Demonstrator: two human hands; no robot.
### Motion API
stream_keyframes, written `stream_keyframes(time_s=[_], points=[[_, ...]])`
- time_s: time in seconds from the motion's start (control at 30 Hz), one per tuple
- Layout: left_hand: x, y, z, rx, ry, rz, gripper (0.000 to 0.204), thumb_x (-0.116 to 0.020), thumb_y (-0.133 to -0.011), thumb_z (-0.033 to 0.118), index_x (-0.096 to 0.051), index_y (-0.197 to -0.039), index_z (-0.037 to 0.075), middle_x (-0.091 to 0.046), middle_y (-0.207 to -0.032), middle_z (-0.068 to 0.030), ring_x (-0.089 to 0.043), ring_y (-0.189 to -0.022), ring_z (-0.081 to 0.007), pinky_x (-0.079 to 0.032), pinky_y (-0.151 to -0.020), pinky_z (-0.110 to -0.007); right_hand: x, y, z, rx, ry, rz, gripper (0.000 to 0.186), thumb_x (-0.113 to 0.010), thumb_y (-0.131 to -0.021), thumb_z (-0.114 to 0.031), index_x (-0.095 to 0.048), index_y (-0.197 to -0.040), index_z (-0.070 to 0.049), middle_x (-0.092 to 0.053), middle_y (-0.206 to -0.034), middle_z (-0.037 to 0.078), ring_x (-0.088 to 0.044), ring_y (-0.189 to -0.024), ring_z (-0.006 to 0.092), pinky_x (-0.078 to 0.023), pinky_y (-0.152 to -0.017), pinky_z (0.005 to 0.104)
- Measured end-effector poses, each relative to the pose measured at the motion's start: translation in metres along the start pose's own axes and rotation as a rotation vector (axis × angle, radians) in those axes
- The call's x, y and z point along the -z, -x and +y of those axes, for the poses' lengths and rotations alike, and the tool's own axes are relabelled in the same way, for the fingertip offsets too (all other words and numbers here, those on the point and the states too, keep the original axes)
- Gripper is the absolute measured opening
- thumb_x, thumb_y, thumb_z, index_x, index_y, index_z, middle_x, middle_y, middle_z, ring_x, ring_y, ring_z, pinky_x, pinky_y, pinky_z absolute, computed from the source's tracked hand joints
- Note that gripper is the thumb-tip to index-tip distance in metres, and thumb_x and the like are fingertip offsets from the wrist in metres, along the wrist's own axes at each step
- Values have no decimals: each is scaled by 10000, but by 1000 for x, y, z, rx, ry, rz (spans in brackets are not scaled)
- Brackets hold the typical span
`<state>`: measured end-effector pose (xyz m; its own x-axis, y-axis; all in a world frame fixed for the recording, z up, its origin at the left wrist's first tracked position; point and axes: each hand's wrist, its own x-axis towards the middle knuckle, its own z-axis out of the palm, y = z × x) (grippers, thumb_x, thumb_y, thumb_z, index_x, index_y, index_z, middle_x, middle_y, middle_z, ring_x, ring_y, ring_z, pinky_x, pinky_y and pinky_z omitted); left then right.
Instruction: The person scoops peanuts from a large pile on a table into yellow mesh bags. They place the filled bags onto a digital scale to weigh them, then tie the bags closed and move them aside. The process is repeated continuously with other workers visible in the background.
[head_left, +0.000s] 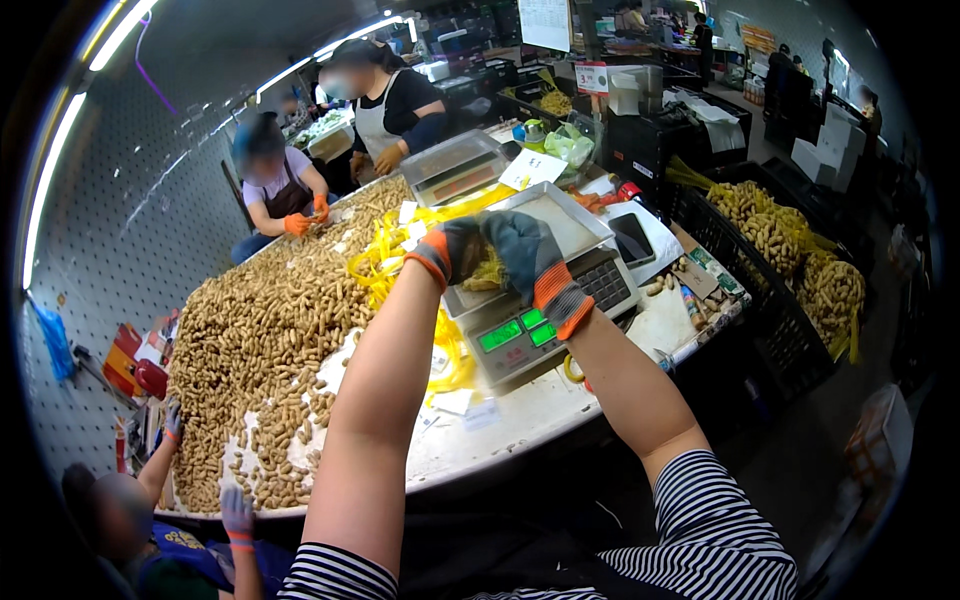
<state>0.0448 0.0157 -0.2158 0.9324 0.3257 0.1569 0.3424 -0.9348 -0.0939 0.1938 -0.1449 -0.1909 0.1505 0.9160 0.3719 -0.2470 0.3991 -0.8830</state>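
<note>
Both my hands wear grey gloves with orange cuffs and meet above a digital scale with lit green displays and a dark keypad. My left hand and my right hand are closed around a small yellow mesh bag that seems to have peanuts in it. Most of the bag is hidden by the gloves. The scale's metal pan lies under and behind my hands. Strips of yellow netting are spread to the left of the scale.
A large heap of peanuts covers the table's left side, where several people work. A phone lies right of the scale. Beyond the table's right edge stands a black crate beside filled net bags. A clear-lidded second scale stands behind.
</note>
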Motion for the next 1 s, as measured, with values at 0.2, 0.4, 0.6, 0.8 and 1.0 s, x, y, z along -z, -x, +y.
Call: stream_keyframes(time_s=[0.2, 0.4, 0.6, 0.8, 1.0], points=[[-2, -43, 3, 549, 365, 166, 265, -602, -750, 122, -577, -1002, 47, -601, -993, -93, -565, -930, -201, -439, -817, -285, 40, -14, 17, 612, 422, -184, 267, -514, -893, -238, -591, -1008, -10, -586, -757, 32, -528, -580, 87, -453, -467, 226], [39, -53, 34, 956, 707, 515, 335, -625, -735, 251, -596, -1002, 49, -613, -991, -120, -573, -944, -243, -438, -816, -304, 48, -35, -46, -344, -527, 224, 120, -582, -850, -197, -576, -840, -77, -476, -559, 6, -390, -361, 75, -341, -331, 188], [101, -40, 7, 960, 56, -148, 617, -594, -717, 497, -563, -1159, 69, -554, -1180, -151, -511, -1107, -307, -379, -942, -353, 49, -84, -34, -256, -556, 224, 109, -594, -847, -183, -549, -817, -89, -433, -539, -3, -365, -357, 75, -303, -316, 189], [154, -39, 36, 1003, -258, 35, 518, -626, -691, 450, -631, -1024, 53, -626, -1001, -170, -592, -930, -294, -462, -796, -363, 58, -97, -33, -194, -273, 178, 187, -604, -808, -202, -564, -957, -96, -558, -702, 44, -533, -503, 126, -456, -432, 238], [186, -30, 49, 855, -89, 171, 492, -661, -695, 404, -628, -1033, 49, -646, -948, -141, -609, -889, -269, -466, -791, -339, 59, -69, -51, 66, -338, -21, 315, -588, -842, -263, -519, -1107, -107, -595, -874, 43, -580, -593, 111, -505, -474, 225]])
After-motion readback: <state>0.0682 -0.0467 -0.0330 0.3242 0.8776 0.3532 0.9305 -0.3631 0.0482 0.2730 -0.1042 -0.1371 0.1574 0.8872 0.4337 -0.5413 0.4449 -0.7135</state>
